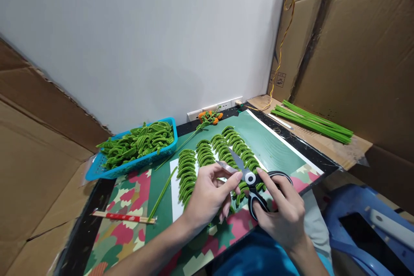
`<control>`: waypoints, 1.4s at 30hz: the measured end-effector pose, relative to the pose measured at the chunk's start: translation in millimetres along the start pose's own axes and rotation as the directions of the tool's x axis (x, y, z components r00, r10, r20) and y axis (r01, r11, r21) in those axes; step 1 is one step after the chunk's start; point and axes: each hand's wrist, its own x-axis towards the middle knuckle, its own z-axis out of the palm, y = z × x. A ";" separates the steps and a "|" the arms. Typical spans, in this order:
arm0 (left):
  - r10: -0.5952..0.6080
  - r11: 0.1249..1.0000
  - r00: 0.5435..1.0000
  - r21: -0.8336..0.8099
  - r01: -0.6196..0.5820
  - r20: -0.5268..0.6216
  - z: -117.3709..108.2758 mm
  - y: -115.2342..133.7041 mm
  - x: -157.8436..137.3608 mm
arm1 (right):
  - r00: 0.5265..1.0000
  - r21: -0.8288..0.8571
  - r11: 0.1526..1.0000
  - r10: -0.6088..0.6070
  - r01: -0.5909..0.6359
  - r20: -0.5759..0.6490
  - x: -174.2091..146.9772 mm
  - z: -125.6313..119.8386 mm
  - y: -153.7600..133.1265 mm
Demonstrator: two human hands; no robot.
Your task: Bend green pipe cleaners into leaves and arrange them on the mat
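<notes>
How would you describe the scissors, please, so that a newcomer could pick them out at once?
Below the white wall, find the green mat bearing rows of curved green pieces. Over those rows, the right hand holds the scissors, blades parted, beside the left hand. Their black-edged handles, white round pivot and grey metal blades set them apart from the fuzzy green pieces.

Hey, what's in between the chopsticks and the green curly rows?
In the head view, a thin green stick slants there, across the green mat and onto the edge of the white paper.
</notes>
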 end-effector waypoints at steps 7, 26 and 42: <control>-0.007 1.000 1.000 -0.002 0.007 0.007 -0.9 -1.6 0.6 | 1.000 -0.007 1.000 -0.005 0.005 -0.018 -3.2 3.6 0.3; -0.007 0.998 1.000 -0.057 0.008 0.009 2.0 -0.5 0.9 | 1.000 -0.037 0.999 -0.004 0.003 -0.020 -8.4 3.3 0.8; 0.028 1.000 1.000 -0.007 -0.028 0.001 0.6 -6.6 2.4 | 0.999 -0.065 0.997 0.029 -0.030 -0.016 -7.8 2.0 -2.5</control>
